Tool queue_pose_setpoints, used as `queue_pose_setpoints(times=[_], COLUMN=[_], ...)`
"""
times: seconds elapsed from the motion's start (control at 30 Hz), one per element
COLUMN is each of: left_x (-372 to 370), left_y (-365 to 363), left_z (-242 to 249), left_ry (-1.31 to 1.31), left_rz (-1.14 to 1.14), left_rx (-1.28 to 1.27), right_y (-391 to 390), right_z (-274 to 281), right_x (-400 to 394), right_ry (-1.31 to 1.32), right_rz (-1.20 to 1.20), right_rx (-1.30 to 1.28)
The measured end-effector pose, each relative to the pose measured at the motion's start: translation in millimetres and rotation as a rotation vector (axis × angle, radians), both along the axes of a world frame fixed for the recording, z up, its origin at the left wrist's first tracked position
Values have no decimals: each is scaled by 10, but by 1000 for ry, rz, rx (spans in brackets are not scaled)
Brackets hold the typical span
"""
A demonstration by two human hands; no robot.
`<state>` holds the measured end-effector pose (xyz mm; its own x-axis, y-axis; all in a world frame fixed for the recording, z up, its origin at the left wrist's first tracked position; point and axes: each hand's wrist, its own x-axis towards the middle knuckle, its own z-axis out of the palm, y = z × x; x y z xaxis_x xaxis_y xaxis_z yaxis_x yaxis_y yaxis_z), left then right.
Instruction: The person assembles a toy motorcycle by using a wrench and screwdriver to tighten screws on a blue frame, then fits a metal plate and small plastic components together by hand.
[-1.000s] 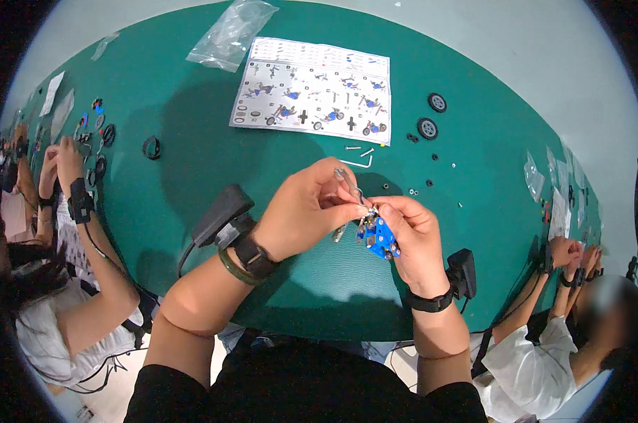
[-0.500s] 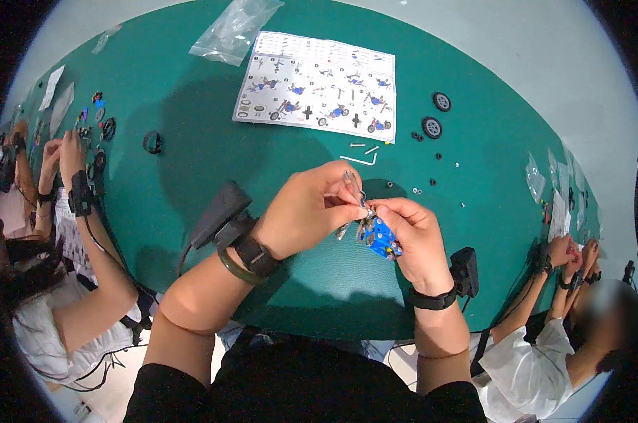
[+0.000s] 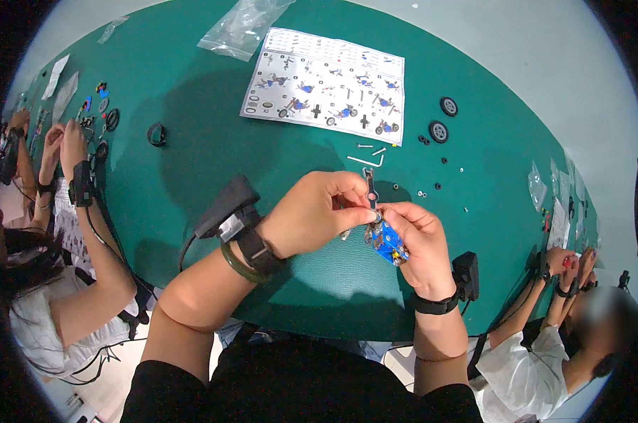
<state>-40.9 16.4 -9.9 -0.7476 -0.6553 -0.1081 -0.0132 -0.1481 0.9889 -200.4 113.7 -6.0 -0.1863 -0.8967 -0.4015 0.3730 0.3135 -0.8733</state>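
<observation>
In front of me, both hands meet at a small blue toy-vehicle assembly with metal and yellow bits. My right hand grips its right side between thumb and fingers. The thumb and fingertips of my left hand are pinched at the top of the assembly. A narrow grey metal piece with a fork-like tip stands up there, between the left fingertips. Where it joins the blue part is hidden by my fingers. A bit of silvery metal shows below the left hand.
A printed instruction sheet lies beyond my hands, with a plastic bag beside it. Screws, an L-shaped hex key, small nuts and two wheels lie nearby. A black tyre is on the left. People work at both sides.
The grey metal piece has swung more upright above the blue assembly. Both hands have shifted slightly to the right and keep their holds. The whole view has moved a little.
</observation>
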Motion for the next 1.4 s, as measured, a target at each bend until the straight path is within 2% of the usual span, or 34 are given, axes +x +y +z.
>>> queue_pose_setpoints(times=[0.2, 0.3, 0.4, 0.5, 0.7, 0.8, 1.0, 1.2, 1.3, 1.4], left_x=[-5, -4, 4, 1, -6, -30, -46, -76, -96, -101], left_y=[-60, -60, -54, -38, 25, 38, 42, 97, 104, 97], left_z=[-76, -108, -74, -93, -40, -68, -42, -79, -95, -112], left_ry=[24, 38, 4, 3, 14, 50, 43, 80, 193, 246], left_rz=[-94, -83, -86, -76, -13, 26, 74, 131, 124, 92], left_rx=[205, 179, 32, 48, 33, -148, -227, -83, 251, 274], right_y=[2, 0, 6, 7, 33, 29, 18, 21, 17, 12], right_z=[20, 19, 6, 32, 34, 37, 43, 9, 18, 15], right_x=[-11, -10, 5, 19, 51, 48, 29, 77, 74, 77], right_ry=[-96, -82, -3, 57, 195, 255, 399, 439, 548, 611], right_rz=[19, 22, 9, 22, 10, -4, -4, -91, -72, -71], right_rx=[18, 33, 48, 32, -80, -170, -290, -417, -485, -505])
